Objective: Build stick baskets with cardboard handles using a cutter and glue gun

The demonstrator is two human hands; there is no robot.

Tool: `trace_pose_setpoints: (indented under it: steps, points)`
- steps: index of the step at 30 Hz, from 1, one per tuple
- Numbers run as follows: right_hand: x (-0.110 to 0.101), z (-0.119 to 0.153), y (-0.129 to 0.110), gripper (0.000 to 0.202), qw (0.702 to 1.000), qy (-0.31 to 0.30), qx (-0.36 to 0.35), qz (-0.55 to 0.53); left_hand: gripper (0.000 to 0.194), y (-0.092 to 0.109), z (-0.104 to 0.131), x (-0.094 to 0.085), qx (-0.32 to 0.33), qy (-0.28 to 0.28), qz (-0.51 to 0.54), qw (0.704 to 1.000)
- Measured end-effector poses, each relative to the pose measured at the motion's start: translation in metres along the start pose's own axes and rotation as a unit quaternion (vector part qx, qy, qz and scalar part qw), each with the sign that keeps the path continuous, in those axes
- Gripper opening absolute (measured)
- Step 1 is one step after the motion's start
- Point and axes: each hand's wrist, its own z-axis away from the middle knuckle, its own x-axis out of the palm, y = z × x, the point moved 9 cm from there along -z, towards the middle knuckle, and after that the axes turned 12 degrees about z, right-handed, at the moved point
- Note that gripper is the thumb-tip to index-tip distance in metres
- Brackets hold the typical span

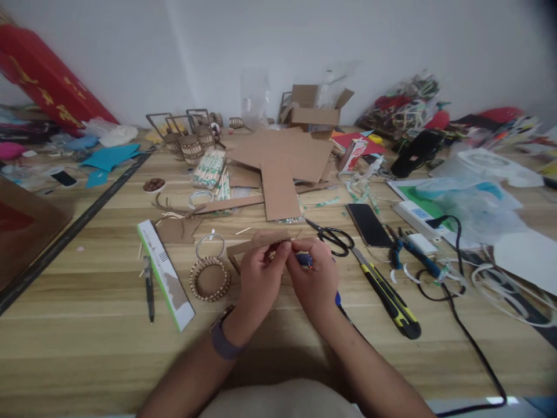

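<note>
My left hand is closed around a bent strip of brown cardboard, whose left end sticks out past the fingers. My right hand pinches at the strip's right end, its thumb and fingertips meeting the left thumb. Just what lies between the fingertips is hidden. A blue object shows partly behind the right hand; I cannot make out whether it is held. Left of my hands stands a round cardboard piece ringed with short sticks, with a grey ring behind it.
Black-handled scissors, a yellow-black utility knife, a phone and pliers lie to the right. A pen and a white-green strip lie left. Cardboard sheets and small stick-sided buckets are farther back.
</note>
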Motion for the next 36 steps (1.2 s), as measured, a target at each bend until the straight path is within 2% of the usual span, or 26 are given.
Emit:
trace_pose_setpoints:
  steps: [7,11,16,20,24,27,33,36]
  points:
    - [-0.002,0.001,-0.004,0.010,1.000,-0.009,-0.021,-0.003,0.022,0.004,0.001,0.000,0.025,-0.014,-0.018,0.999]
    - [-0.003,0.004,-0.010,0.009,0.997,-0.061,-0.054,-0.016,0.023,0.012,-0.001,-0.010,0.027,-0.034,-0.024,0.999]
    - [-0.005,0.004,-0.001,0.011,0.990,-0.124,-0.005,-0.069,0.024,0.015,-0.003,-0.019,-0.004,-0.118,-0.024,0.993]
    - [0.005,0.005,-0.002,0.011,0.970,-0.190,0.024,-0.148,0.023,0.011,-0.001,-0.026,-0.026,-0.146,-0.029,0.988]
    - [0.017,0.009,0.002,0.010,0.939,-0.239,0.085,-0.234,0.026,0.010,0.003,-0.025,-0.029,-0.172,-0.016,0.985]
    - [0.030,0.016,0.011,0.015,0.903,-0.278,0.151,-0.291,0.030,0.007,0.005,-0.023,-0.034,-0.176,-0.007,0.984]
    - [0.056,0.038,0.015,0.037,0.787,-0.390,0.231,-0.418,0.031,0.011,0.004,-0.017,-0.011,-0.206,-0.016,0.978]
    - [0.063,0.043,0.010,0.039,0.738,-0.410,0.254,-0.473,0.030,0.013,0.003,-0.016,-0.006,-0.207,-0.044,0.977]
